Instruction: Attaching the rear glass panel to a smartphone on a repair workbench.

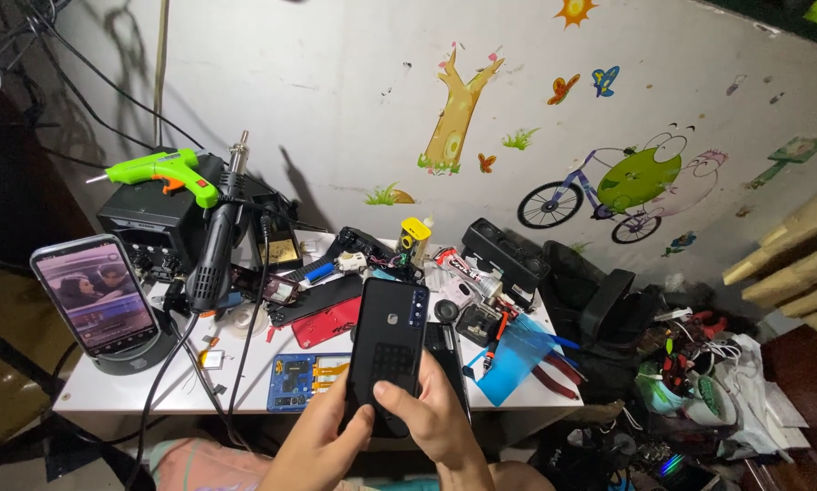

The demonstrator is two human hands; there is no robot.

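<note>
Currently, head view: your left hand [322,436] and right hand [436,423] rise from the lower edge, palms inward, both closed around the bottom of a black phone [386,350]. It stands upright, back facing you, above the table's [108,391] near edge. Right thumb [399,397] presses the back; left thumb lies alongside. On the table: blue board [290,382], red phone shell [327,323], heat gun [216,245], green glue gun [163,170], lit phone on a stand [95,295].
</note>
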